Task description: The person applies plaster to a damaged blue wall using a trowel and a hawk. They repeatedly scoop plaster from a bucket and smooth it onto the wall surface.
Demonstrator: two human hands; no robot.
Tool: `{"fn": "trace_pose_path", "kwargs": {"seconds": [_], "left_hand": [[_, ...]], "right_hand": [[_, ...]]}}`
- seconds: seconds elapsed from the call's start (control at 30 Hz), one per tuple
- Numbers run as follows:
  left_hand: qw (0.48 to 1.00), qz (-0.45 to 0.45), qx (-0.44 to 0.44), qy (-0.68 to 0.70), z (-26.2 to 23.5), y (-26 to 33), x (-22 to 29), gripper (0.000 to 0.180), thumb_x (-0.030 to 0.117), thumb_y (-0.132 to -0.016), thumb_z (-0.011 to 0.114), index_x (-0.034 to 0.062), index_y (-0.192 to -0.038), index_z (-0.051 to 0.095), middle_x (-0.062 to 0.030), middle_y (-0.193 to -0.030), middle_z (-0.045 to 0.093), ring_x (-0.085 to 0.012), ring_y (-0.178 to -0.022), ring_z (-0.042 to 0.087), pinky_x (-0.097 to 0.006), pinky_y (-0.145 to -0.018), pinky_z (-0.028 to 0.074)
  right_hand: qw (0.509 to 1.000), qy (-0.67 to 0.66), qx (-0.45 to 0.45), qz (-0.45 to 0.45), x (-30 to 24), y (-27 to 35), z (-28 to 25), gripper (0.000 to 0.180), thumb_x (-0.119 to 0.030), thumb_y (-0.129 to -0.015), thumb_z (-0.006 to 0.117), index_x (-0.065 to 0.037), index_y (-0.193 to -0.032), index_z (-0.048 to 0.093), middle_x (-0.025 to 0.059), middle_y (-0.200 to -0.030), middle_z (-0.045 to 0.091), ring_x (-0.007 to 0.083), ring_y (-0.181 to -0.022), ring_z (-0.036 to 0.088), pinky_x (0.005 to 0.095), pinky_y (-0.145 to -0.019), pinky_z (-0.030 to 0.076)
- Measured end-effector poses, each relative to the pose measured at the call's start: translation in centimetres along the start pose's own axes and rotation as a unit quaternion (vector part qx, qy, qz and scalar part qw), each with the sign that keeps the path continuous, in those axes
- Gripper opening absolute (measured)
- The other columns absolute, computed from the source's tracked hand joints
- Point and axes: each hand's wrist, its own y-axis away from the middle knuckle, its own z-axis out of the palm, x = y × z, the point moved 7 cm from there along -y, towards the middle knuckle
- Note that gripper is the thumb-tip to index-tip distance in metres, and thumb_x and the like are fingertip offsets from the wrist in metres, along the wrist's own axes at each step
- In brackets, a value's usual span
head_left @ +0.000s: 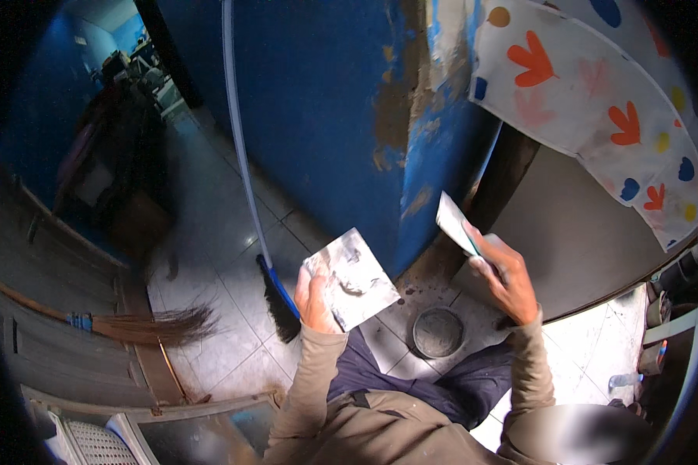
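Gripping a square board [368, 307] by its left edge, the left hand [315, 299] has fingers curled over the top; the right hand [509, 273] is closed around a scraper [451, 218], blade up and left. Board and scraper are apart, both in front of the torso. Grey paste [354, 285] is smeared mid-board. Bowl [440, 356] sits on the floor just beyond the knees, between them, grey stuff inside.

Floor [236, 318] is pale tile, dark joints, smudged. Ahead, wall [310, 132] is dark blue, its corner patchy: brown and grey areas, flaked paint. Right of the corner, cloth [574, 101] with leaf prints hangs over a grey panel [597, 232]. Left: door [62, 333], dark wood look. Passage upper left leads to clutter [136, 74].

Counts: hands 2, board 1, scraper 1, bowl 1, cloth 1, brooms 2: straw broom [151, 322] at left, black-bristled broom [275, 306] with a long pole [240, 147] near the left hand.

Hard to see: board underside hidden; scraper handle mostly covered by fingers; pole cut off at top; cloth cut off by the lens rim; clutter too dark to sort; lower right has a blurred patch; right-edge items only partly readable.
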Motion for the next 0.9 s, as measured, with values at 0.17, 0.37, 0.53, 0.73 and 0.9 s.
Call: {"fn": "trace_pose_path", "kwargs": {"seconds": [0.17,0.37,0.53,0.73,0.9], "left_hand": [[0.998,0.043,0.002,-0.037,0.8,0.6,1.5,0.021,0.007,-0.095,0.046,-0.0015,-0.114,0.052,-0.0098,-0.106,0.062,-0.0164,-0.092,0.062,-0.029,-0.082,0.051],[0.986,0.102,0.001,-0.129,0.8,0.6,1.8,0.022,0.008,-0.097,0.046,-0.0018,-0.116,0.050,-0.0108,-0.107,0.061,-0.0146,-0.093,0.058,-0.029,-0.083,0.048],[0.973,0.145,0.023,-0.179,0.6,0.5,1.4,0.021,0.010,-0.098,0.045,-0.0033,-0.113,0.049,-0.0121,-0.105,0.059,-0.0155,-0.092,0.055,-0.030,-0.083,0.045],[0.940,0.148,0.013,-0.308,1.6,0.0,0.3,0.023,0.017,-0.097,0.047,-0.0021,-0.109,0.051,-0.0135,-0.102,0.059,-0.0210,-0.092,0.055,-0.036,-0.086,0.044],[0.987,0.085,0.074,-0.113,-1.8,-0.7,0.5,0.022,0.018,-0.096,0.048,-0.0011,-0.106,0.052,-0.0127,-0.098,0.059,-0.0210,-0.089,0.057,-0.036,-0.079,0.047]], "right_hand": [[0.966,0.232,-0.110,-0.009,-6.0,2.2,0.8,0.061,-0.009,-0.086,0.065,-0.031,-0.141,0.050,0.0117,-0.089,0.057,0.0251,-0.066,0.061,0.0383,-0.059,0.052],[0.912,0.344,-0.183,-0.130,-11.6,1.3,3.9,0.055,-0.010,-0.089,0.056,-0.021,-0.142,0.048,0.0144,-0.092,0.055,0.0191,-0.068,0.061,0.0308,-0.052,0.050],[0.870,0.420,-0.190,-0.174,-11.2,1.4,5.6,0.050,-0.010,-0.089,0.056,-0.011,-0.139,0.052,0.0216,-0.102,0.059,0.0220,-0.075,0.065,0.0293,-0.055,0.051],[0.839,0.479,-0.230,-0.114,-9.6,1.8,3.8,0.053,-0.014,-0.092,0.049,-0.024,-0.144,0.046,0.0213,-0.104,0.059,0.0215,-0.071,0.063,0.0307,-0.054,0.046],[0.873,0.362,-0.327,0.024,-4.5,2.2,3.0,0.049,-0.024,-0.093,0.054,-0.018,-0.142,0.049,0.0215,-0.095,0.062,0.0291,-0.075,0.067,0.0386,-0.062,0.053]]}}
